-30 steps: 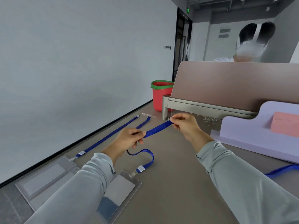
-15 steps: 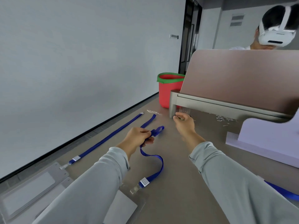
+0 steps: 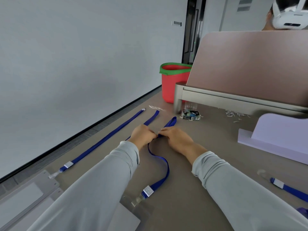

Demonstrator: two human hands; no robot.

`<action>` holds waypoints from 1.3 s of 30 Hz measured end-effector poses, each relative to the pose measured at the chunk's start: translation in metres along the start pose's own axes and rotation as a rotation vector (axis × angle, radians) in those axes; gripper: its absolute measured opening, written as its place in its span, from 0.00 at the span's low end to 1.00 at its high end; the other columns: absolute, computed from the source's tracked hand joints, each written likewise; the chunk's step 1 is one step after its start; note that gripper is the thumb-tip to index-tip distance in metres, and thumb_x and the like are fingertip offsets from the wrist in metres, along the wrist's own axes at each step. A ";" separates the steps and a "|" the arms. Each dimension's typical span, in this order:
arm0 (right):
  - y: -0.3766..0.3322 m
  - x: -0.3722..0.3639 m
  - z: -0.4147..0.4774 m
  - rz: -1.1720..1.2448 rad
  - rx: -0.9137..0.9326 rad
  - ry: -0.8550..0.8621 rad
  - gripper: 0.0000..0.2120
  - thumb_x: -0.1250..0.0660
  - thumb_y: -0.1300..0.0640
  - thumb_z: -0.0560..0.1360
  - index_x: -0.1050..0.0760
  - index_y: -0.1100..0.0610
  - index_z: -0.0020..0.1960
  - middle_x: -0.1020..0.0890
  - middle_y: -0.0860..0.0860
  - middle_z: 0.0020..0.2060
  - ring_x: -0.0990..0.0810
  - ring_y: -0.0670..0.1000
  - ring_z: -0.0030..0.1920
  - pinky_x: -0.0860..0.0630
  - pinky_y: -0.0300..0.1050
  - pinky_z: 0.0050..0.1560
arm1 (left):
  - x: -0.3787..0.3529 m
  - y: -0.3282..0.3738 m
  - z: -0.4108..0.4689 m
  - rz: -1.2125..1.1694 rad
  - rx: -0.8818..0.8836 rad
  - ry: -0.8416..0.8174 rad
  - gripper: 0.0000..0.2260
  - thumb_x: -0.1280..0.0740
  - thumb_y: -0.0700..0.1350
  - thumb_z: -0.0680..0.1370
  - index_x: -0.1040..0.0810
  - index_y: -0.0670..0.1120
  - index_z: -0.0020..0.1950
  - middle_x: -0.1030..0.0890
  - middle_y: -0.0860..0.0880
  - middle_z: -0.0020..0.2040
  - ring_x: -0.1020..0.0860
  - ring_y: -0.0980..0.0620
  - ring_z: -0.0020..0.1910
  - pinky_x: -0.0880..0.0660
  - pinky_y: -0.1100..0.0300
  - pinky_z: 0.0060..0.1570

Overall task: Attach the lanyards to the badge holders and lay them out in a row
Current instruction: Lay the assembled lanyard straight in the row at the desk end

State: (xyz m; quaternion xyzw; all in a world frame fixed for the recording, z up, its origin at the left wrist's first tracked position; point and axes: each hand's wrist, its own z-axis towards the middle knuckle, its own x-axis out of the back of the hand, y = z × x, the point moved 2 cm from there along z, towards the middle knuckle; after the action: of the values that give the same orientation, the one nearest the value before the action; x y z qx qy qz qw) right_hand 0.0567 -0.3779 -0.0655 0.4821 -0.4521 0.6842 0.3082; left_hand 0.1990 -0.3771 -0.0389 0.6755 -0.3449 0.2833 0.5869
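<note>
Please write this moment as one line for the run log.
left hand: holds lanyard | right hand: holds same lanyard | lanyard clip end: at badge holder | other lanyard: straight on table, left side

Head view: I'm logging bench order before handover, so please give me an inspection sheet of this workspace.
Surface: grey-brown table, matte.
Job's things: held lanyard curves back to a clip at a clear badge holder; laid-out lanyard lies straight, its clip end by a second badge holder; third lanyard at the right edge.
Clutter: printed packet, white scraps.
Grippers: left hand and right hand both pinch the held lanyard, fingertips meeting.
Cables: nothing seen.
Surroundings: red bucket, pink divider, lilac foam block, a person wearing a headset behind the divider.
</note>
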 end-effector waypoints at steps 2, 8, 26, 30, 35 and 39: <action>0.003 0.002 0.000 -0.030 -0.055 -0.019 0.22 0.47 0.67 0.77 0.31 0.54 0.69 0.31 0.50 0.70 0.33 0.53 0.69 0.35 0.50 0.69 | 0.002 -0.001 -0.007 0.052 -0.044 0.041 0.05 0.36 0.45 0.76 0.25 0.47 0.41 0.25 0.48 0.42 0.27 0.50 0.41 0.30 0.62 0.36; -0.006 0.013 -0.012 0.027 -0.090 0.079 0.23 0.47 0.68 0.77 0.33 0.55 0.69 0.34 0.51 0.72 0.37 0.52 0.72 0.36 0.49 0.70 | 0.019 -0.010 -0.048 0.047 -0.133 0.142 0.08 0.38 0.44 0.78 0.21 0.45 0.52 0.19 0.48 0.50 0.22 0.51 0.49 0.25 0.59 0.49; -0.055 0.015 -0.067 -0.112 0.049 -0.063 0.17 0.44 0.64 0.76 0.22 0.53 0.58 0.20 0.52 0.59 0.24 0.56 0.59 0.28 0.50 0.60 | 0.018 -0.062 -0.211 0.346 -0.353 -0.034 0.15 0.30 0.50 0.73 0.25 0.51 0.58 0.25 0.52 0.55 0.27 0.56 0.50 0.27 0.61 0.55; -0.048 0.016 -0.079 -0.087 -0.020 0.026 0.16 0.44 0.65 0.74 0.19 0.55 0.52 0.18 0.55 0.53 0.22 0.58 0.52 0.25 0.51 0.55 | 0.018 -0.072 -0.224 0.323 -0.326 -0.028 0.16 0.32 0.46 0.74 0.26 0.53 0.62 0.28 0.55 0.52 0.28 0.58 0.49 0.28 0.63 0.56; -0.059 0.009 -0.088 0.044 -0.058 0.180 0.15 0.44 0.66 0.77 0.20 0.59 0.55 0.18 0.57 0.53 0.21 0.59 0.53 0.25 0.50 0.56 | 0.020 -0.085 -0.245 0.347 -0.271 -0.018 0.16 0.35 0.45 0.76 0.27 0.54 0.64 0.28 0.52 0.56 0.28 0.55 0.52 0.30 0.62 0.57; -0.067 0.000 -0.086 0.106 -0.109 0.224 0.14 0.44 0.64 0.77 0.20 0.61 0.53 0.18 0.60 0.51 0.21 0.61 0.51 0.25 0.51 0.54 | 0.019 -0.096 -0.260 0.339 -0.196 0.026 0.15 0.35 0.49 0.76 0.25 0.55 0.63 0.28 0.50 0.57 0.27 0.52 0.52 0.28 0.58 0.57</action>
State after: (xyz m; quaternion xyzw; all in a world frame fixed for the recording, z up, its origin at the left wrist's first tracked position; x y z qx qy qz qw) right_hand 0.0809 -0.2720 -0.0550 0.3607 -0.4763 0.7235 0.3458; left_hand 0.2930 -0.1162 -0.0419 0.5437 -0.4721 0.3518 0.5981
